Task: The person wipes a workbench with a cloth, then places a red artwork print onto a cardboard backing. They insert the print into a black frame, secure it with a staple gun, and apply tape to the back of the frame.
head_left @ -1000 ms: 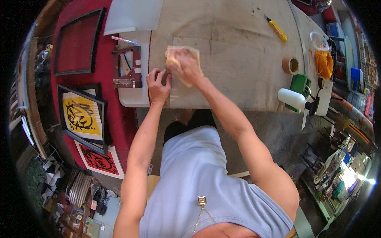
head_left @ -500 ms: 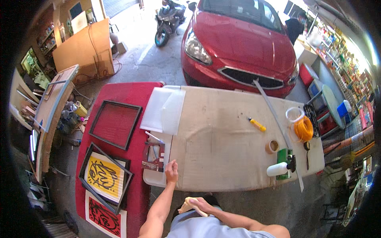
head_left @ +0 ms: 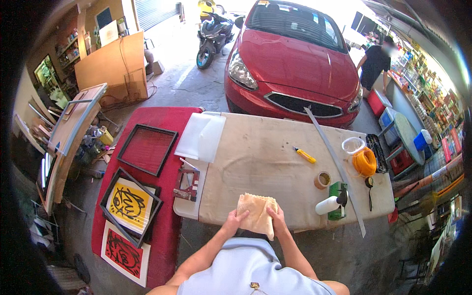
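A folded cream cloth [head_left: 257, 212] is stretched between my two hands, close to my body at the table's near edge. My left hand [head_left: 234, 222] grips its left side and my right hand [head_left: 279, 221] its right side, thumbs on top. Beneath and beyond lies the beige-covered table [head_left: 246, 174]. To the right stand a white spray bottle [head_left: 327, 205], a green box [head_left: 338, 189] and a roll of brown tape [head_left: 322, 180]. A yellow utility knife [head_left: 305, 155] rests farther back, left of a long metal ruler [head_left: 334, 162].
Left, a red-covered table [head_left: 164, 211] bears black frames [head_left: 147, 148] and prints, one yellow [head_left: 129, 204], one red [head_left: 124, 253]. White sheets [head_left: 199, 135] bridge both tables. Orange cord [head_left: 364, 162] sits far right. A red car [head_left: 295, 59] is parked beyond; a person [head_left: 375, 64] stands beside it.
My left hand has come back from the table's left side to the cloth. The cloth has risen from my lap and is spread between both hands. The person by the car shows more fully.
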The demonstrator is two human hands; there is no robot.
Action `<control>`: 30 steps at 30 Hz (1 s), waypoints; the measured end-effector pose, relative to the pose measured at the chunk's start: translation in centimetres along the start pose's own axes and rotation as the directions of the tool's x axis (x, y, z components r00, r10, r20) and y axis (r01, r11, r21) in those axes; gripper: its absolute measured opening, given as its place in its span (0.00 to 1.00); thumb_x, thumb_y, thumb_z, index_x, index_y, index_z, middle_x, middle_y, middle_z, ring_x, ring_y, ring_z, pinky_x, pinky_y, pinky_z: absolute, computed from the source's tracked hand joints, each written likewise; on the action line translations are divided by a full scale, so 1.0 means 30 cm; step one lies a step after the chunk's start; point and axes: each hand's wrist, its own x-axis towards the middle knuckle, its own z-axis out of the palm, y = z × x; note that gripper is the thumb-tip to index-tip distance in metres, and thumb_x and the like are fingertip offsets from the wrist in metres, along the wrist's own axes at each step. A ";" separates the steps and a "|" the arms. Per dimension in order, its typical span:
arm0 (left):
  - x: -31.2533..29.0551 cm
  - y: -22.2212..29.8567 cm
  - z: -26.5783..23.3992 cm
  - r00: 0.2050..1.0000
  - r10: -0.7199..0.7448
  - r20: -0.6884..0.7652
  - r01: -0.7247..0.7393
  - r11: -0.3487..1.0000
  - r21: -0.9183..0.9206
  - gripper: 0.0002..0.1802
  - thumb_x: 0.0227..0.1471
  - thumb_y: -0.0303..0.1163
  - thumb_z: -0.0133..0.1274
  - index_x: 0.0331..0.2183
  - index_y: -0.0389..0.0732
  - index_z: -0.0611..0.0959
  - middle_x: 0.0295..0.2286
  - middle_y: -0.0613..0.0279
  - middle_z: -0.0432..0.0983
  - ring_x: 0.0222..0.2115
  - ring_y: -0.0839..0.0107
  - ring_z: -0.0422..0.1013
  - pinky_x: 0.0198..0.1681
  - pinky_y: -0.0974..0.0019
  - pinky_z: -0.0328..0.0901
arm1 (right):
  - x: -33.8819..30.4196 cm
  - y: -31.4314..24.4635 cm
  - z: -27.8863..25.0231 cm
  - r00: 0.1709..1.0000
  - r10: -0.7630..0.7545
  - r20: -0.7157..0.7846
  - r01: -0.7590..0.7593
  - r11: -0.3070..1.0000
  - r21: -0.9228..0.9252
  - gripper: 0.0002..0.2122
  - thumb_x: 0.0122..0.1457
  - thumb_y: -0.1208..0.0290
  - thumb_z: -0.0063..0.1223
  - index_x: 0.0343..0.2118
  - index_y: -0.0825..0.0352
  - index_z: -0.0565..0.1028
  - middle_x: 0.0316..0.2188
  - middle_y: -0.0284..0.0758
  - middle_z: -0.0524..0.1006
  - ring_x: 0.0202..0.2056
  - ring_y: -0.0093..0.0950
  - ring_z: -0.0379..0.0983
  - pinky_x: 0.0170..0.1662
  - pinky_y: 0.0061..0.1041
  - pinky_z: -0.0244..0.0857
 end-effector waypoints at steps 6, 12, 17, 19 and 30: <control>-0.063 0.131 0.134 0.986 0.141 0.089 -0.157 0.964 0.213 0.24 0.47 0.31 0.59 0.46 0.35 0.72 0.40 0.60 0.73 0.39 0.74 0.70 0.42 0.69 0.67 | -0.114 -0.128 -0.247 0.958 0.114 0.265 -0.025 0.948 -0.319 0.23 0.46 0.71 0.64 0.44 0.72 0.69 0.39 0.34 0.74 0.40 0.23 0.71 0.42 0.23 0.67; -0.114 0.019 0.313 0.948 0.174 0.266 -0.311 0.686 0.658 0.19 0.43 0.44 0.61 0.37 0.45 0.81 0.37 0.60 0.75 0.37 0.67 0.71 0.45 0.68 0.63 | -0.145 -0.114 -0.365 0.943 0.279 0.183 -0.241 0.948 -0.207 0.16 0.50 0.73 0.59 0.41 0.71 0.73 0.36 0.33 0.75 0.37 0.23 0.73 0.40 0.22 0.68; -0.190 -0.082 0.427 0.747 0.454 0.485 -0.656 0.392 0.645 0.19 0.43 0.45 0.61 0.34 0.42 0.81 0.36 0.60 0.72 0.38 0.66 0.69 0.46 0.61 0.64 | -0.199 -0.086 -0.407 0.933 0.141 0.330 -0.150 0.989 0.004 0.11 0.53 0.72 0.55 0.39 0.70 0.74 0.35 0.32 0.76 0.34 0.21 0.73 0.37 0.22 0.69; -0.178 -0.165 0.384 0.932 0.331 0.147 -0.358 0.778 0.516 0.25 0.42 0.51 0.61 0.36 0.41 0.80 0.37 0.57 0.72 0.39 0.61 0.69 0.45 0.59 0.64 | -0.238 -0.117 -0.378 0.929 0.171 0.330 -0.188 0.982 0.021 0.11 0.53 0.73 0.55 0.38 0.70 0.73 0.34 0.32 0.75 0.34 0.21 0.73 0.37 0.21 0.69; -0.170 -0.135 0.439 0.896 0.109 0.430 -0.385 0.671 0.633 0.21 0.42 0.39 0.61 0.38 0.37 0.79 0.28 0.64 0.78 0.30 0.76 0.73 0.35 0.68 0.68 | -0.343 -0.144 -0.432 0.950 -0.049 0.307 0.091 0.988 -0.123 0.09 0.50 0.70 0.60 0.29 0.64 0.70 0.27 0.24 0.72 0.31 0.13 0.67 0.33 0.15 0.63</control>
